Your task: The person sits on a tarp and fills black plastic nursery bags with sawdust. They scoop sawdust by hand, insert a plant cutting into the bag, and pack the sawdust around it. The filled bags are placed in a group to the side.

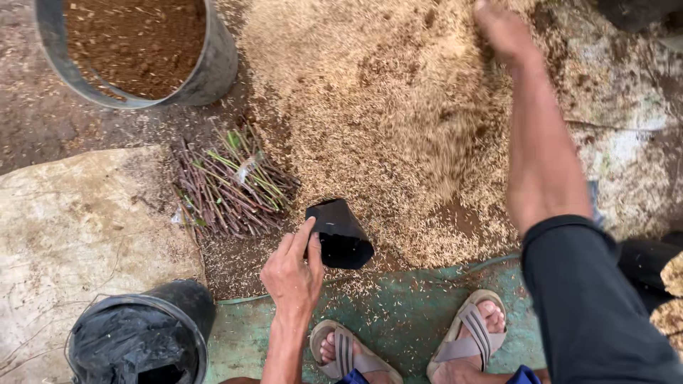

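- The left hand (292,274) grips a small black plastic nursery bag (339,235), thumb against the bag's side and fingers curled around behind it; the bag lies tilted with its open mouth turned toward the person.
- The bag sits at the lower edge of a broad heap of rice husk (384,121), just above a green tarp (398,306) scattered with loose husk.
- The right hand (501,28) reaches far out onto the top of the heap, fingers pressed down into the husk; from here I cannot tell whether it has closed on a handful or lies spread.
- Husk appears to be sliding down the heap below the right forearm, blurred in the view.
- Just left of the bag lies a bundle of cut stems (231,185), purplish and green, tied together.
- A grey bucket (213,67) holding brown soil stands at the top left, well apart from both hands.
- A black bucket (142,334) lined with crumpled black plastic stands at the lower left, beside a pale worn sack (78,227) spread on the ground.
- The person's feet in grey strapped sandals (466,341) rest on the tarp.
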